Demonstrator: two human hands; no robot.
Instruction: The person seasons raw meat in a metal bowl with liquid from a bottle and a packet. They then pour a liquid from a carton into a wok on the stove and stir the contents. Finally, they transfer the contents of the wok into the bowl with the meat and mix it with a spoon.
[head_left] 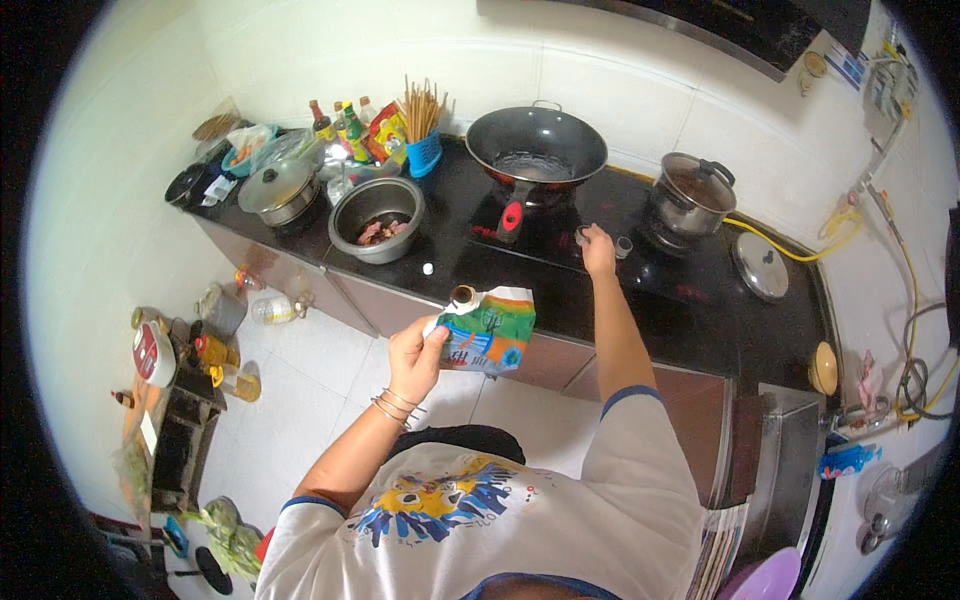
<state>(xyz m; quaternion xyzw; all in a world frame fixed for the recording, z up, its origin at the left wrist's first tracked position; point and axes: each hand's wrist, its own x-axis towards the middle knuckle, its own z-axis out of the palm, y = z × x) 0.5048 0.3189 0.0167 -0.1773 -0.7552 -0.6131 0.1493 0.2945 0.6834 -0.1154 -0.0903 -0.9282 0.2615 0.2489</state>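
My left hand [415,355] grips a soft green, white and blue pouch [490,335] by its side, held in front of the counter edge. A round brown opening shows at the pouch's upper left corner. My right hand [597,245] reaches out to the black cooktop [560,235], its fingers closed around a small stove knob; a second knob [623,246] stands just right of it. Behind, a black wok [537,150] with a red-and-black handle sits on the left burner. Left of the wok, a grey bowl [350,215] holds pieces of meat [380,232]. A small white cap [428,268] lies nearby.
A lidded glass-and-steel pot [690,200] stands on the right burner, with a loose lid [760,266] beside it. A lidded pan [280,190], sauce bottles [340,130] and a blue chopstick holder [424,152] stand at left. Jars and oil bottles [238,382] stand on the floor.
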